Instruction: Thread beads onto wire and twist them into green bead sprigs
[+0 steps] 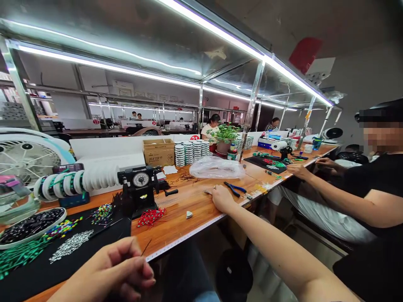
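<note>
Low in the view, my left hand (pixel 115 268) pinches a thin dark thread (pixel 146 247) between thumb and fingers, over the table's front edge. Farther right, my right hand (pixel 223 199) rests on the wooden table (pixel 179 226), its fingers bent round something small and thin that I cannot make out. Blue-handled pliers (pixel 234 188) lie just beyond it. Left of that hand are a small white piece (pixel 189 214) and a pile of red knotted cords (pixel 151 217). A black winding machine (pixel 140 188) with a dial carries a row of white spools (pixel 97 178).
A black mat (pixel 107 247) at left holds green cords (pixel 23 253), clear beads (pixel 71 244) and a dish of dark beads (pixel 33 226). A cardboard box (pixel 158 152), stacked spools (pixel 188 153) and a plastic bag (pixel 217 168) stand behind. A co-worker (pixel 374 193) sits at right.
</note>
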`<action>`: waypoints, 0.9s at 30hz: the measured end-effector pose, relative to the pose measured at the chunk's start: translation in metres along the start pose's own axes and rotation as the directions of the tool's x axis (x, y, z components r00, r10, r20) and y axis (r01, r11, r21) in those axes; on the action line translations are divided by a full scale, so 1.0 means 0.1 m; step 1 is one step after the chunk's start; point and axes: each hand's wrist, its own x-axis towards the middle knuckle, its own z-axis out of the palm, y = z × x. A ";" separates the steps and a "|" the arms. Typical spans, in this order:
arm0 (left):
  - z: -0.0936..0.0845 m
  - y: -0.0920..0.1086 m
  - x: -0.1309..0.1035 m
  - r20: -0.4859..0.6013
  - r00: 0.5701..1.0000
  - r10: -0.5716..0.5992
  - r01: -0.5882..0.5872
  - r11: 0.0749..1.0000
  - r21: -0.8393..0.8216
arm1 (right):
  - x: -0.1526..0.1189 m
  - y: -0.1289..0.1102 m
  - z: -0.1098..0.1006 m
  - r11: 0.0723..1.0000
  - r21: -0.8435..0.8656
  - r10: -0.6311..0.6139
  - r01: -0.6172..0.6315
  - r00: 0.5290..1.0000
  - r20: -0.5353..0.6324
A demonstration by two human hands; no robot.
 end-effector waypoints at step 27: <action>0.32 0.06 0.69 -0.021 0.979 0.202 -0.200 0.944 -0.262 | -0.83 -0.92 -0.13 0.764 0.586 -0.275 0.270 0.958 -0.082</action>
